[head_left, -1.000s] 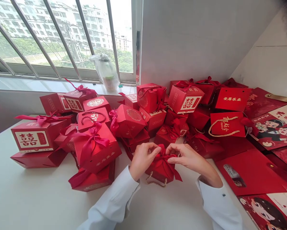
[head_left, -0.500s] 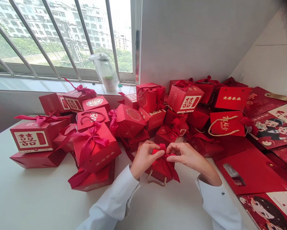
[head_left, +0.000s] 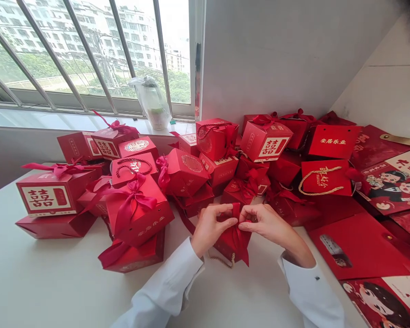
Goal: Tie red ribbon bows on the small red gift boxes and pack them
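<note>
A small red gift box point(head_left: 227, 246) with a twisted gold cord handle point(head_left: 221, 261) sits on the white table. Red ribbon point(head_left: 238, 237) lies across its top, one tail hanging down the front side. My left hand point(head_left: 210, 226) pinches the ribbon from the left, thumb against fingers. From the right, my right hand point(head_left: 263, 222) pinches the same ribbon, its fingertips almost meeting the left ones. A ribbon loop stands up between the two hands. My fingers hide most of the knot and the box's upper face.
Many red boxes with bows, such as a stacked box point(head_left: 136, 214), crowd the left and back. Flat red gift bags point(head_left: 358, 246) cover the right side. A bagged cup point(head_left: 155, 109) stands on the windowsill point(head_left: 37, 119). White table point(head_left: 71, 282) shows in front.
Both hands stay pinched on the ribbon, drawn slightly closer together. The ribbon loop now stands taller, and the front tail has swung a little to the left.
</note>
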Available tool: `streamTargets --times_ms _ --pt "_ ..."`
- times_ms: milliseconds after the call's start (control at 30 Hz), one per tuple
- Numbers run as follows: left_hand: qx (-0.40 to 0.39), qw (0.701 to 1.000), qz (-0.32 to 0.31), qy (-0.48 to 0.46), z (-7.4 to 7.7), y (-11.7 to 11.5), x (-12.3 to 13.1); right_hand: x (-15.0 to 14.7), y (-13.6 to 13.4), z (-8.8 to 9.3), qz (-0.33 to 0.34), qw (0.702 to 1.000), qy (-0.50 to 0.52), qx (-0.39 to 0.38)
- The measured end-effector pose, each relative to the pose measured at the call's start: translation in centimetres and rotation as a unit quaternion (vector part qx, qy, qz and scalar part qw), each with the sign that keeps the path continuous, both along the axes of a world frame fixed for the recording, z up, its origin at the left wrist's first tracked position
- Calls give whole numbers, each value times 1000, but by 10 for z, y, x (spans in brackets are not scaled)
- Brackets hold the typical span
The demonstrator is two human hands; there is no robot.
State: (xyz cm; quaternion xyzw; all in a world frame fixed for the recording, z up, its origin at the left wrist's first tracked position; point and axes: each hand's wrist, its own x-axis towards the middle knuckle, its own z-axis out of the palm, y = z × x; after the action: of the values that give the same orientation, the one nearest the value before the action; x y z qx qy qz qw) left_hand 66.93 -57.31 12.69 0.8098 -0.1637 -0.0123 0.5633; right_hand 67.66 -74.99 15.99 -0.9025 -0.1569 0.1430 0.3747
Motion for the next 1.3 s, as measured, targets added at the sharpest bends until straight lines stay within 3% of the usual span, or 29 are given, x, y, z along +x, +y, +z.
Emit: streamTargets --times_ms 200,467,833,967,1200,1300 --pt "12 1000 26 3 -4 -2 0 -1 1 -1 10 1000 -2 -19" --pt "-9 1000 -13 13 -7 3 5 0 0 2 -17 999 -9 -32" --pt "32 999 37 13 -4 -5 0 0 -1 0 -10 999 -9 -34" --pt "19 1000 12 8 -8 -2 3 1 -4 1 -22 999 -1 -31" --pt "-43 994 -88 45 -4 5 7 3 -5 1 -33 999 -12 -40" --pt "-23 996 -74 38 -3 6 7 3 -6 1 -34 999 -10 -28"
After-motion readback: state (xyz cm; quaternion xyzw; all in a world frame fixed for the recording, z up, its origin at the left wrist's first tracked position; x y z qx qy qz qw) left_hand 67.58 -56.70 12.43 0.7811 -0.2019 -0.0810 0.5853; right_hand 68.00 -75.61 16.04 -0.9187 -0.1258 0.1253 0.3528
